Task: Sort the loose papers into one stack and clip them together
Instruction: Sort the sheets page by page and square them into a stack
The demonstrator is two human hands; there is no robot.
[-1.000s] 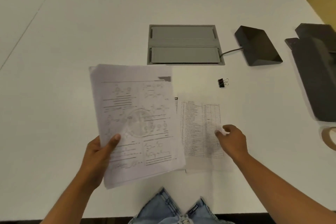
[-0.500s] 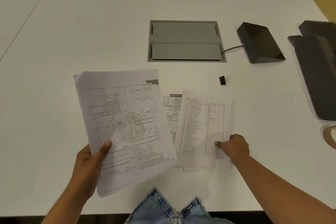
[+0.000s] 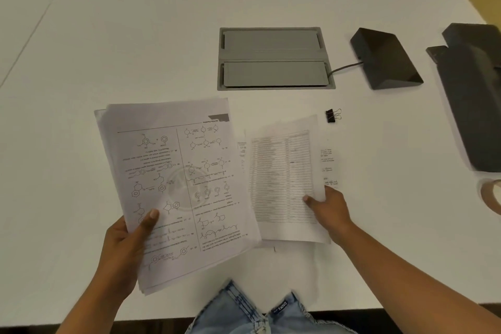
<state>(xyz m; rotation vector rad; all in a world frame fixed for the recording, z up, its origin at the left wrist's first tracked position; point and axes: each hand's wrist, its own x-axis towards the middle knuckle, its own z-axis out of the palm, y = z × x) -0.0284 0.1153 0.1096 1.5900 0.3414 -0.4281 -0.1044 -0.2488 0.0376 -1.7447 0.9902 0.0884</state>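
My left hand grips a stack of papers printed with chemistry diagrams, held tilted above the white table. My right hand pinches the right edge of a sheet with a printed table, lifted off the table. Another printed sheet lies flat beneath it, mostly hidden. A black binder clip rests on the table just beyond the lifted sheet's far right corner, apart from both hands.
A grey cable hatch is set into the table behind the papers. A black wedge-shaped device with a cord sits to its right. A large dark object and a tape roll lie at the right edge.
My right hand went from resting on the table sheet to pinching it and lifting it, uncovering another sheet below. The left hand's stack shifted left and rotated slightly.
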